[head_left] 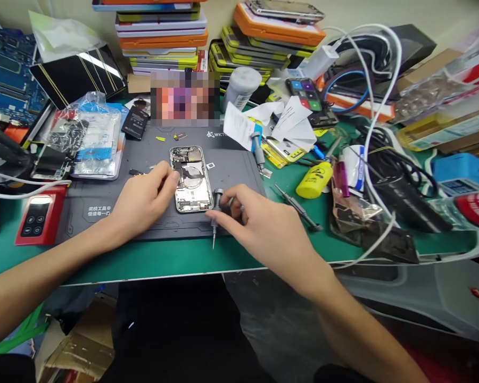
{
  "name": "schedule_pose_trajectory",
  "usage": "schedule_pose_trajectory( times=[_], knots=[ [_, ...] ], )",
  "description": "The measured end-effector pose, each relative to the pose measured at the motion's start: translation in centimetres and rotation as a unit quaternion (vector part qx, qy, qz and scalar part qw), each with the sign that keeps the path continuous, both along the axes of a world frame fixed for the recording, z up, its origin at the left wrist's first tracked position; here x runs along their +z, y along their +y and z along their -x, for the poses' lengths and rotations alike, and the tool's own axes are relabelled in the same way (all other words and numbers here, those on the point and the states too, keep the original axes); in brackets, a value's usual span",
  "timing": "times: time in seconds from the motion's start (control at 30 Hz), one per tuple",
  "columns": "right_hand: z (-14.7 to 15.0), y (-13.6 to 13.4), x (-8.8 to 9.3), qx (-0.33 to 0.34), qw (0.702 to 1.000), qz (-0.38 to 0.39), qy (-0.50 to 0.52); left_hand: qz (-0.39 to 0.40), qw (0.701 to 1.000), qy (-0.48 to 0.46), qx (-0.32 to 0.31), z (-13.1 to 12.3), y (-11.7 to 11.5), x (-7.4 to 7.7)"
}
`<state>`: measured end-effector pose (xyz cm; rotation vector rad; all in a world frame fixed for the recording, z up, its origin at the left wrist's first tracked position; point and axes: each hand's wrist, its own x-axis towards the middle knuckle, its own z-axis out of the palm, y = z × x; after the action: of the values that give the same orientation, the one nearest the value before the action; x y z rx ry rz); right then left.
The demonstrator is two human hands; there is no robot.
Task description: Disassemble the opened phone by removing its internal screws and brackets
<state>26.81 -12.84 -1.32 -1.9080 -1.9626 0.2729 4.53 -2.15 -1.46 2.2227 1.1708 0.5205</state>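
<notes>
- The left hand (149, 192) has its fingers curled in narrowly, with the fingertips at the left edge of the opened phone; whether they pinch anything cannot be told
- The right hand (263, 221) is partly closed, thumb and fingers holding one screwdriver (216, 205), its thin tip pointing toward the person, just beside the phone's lower right corner
- One opened phone (191, 181), its inner parts showing, lies on the gray mat (239, 173) between the two hands
- One black battery (136, 122) lies at the mat's far left corner
- One red box (42, 215) with buttons sits left of the mat, on the green table (175, 260)
- To the right stand or lie one yellow bottle (314, 180) and one purple tube (340, 178)
- Behind the mat are one white tub (242, 85) and two main stacks of flat boxes (162, 40)
</notes>
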Motion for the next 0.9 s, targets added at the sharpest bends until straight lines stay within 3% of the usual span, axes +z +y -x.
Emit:
schedule_pose_trajectory(
  times=[0.1, 0.23, 0.53, 0.73, 0.9],
  knots=[
    [0.0, -0.6, -0.8, -0.012, 0.998, 0.028, 0.049, 0.016, 0.998, -0.050, 0.021, 0.0, 0.1, 0.0],
    [-0.4, -0.3, -0.6, -0.007, 0.992, 0.075, 0.096, 0.032, 0.997, -0.062, 0.018, 0.0, 0.1, -0.1],
    [0.3, 0.1, 0.3, -0.005, 0.995, 0.095, 0.018, 0.028, 0.999, -0.037, 0.008, 0.3, 0.5, -0.1],
    [-1.6, 2.2, -0.2, -0.086, 0.991, -0.034, -0.093, 0.039, 0.999, -0.012, 0.007, 0.5, 0.6, 0.0],
    [-3.2, 2.4, -0.8, -0.125, 0.984, -0.031, -0.125, 0.040, 0.999, -0.013, 0.008, 0.4, 0.6, 0.0]
  ],
)
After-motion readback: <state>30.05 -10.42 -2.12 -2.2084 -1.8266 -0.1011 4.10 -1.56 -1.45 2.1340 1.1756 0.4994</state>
